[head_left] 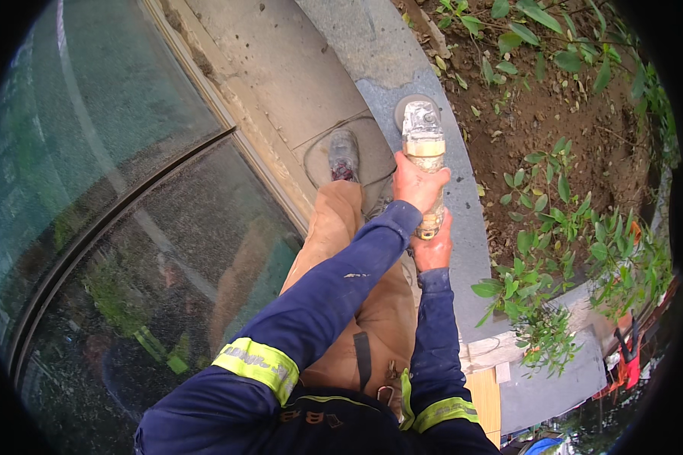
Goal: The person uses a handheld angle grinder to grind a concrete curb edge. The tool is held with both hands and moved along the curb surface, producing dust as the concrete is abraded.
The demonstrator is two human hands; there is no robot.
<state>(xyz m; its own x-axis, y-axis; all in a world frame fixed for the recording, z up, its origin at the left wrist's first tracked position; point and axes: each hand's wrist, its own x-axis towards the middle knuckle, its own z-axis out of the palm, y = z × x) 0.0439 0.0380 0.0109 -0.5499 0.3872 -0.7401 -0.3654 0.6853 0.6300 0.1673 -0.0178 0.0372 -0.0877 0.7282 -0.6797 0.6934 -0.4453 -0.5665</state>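
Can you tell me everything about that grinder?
The grinder is long and narrow, with a whitish-smeared, metal-looking head, a yellowish band and a dirty, blotchy body. Its round grey disc lies over the grey stone ledge, the head pointing forward. The left hand grips its middle, the right hand its rear. I can't tell whether the disc is spinning.

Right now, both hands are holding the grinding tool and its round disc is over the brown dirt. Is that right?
Not quite. In the head view, the round disc is over the grey stone ledge; the brown dirt lies to its right. The left hand and right hand do both hold the grinding tool.
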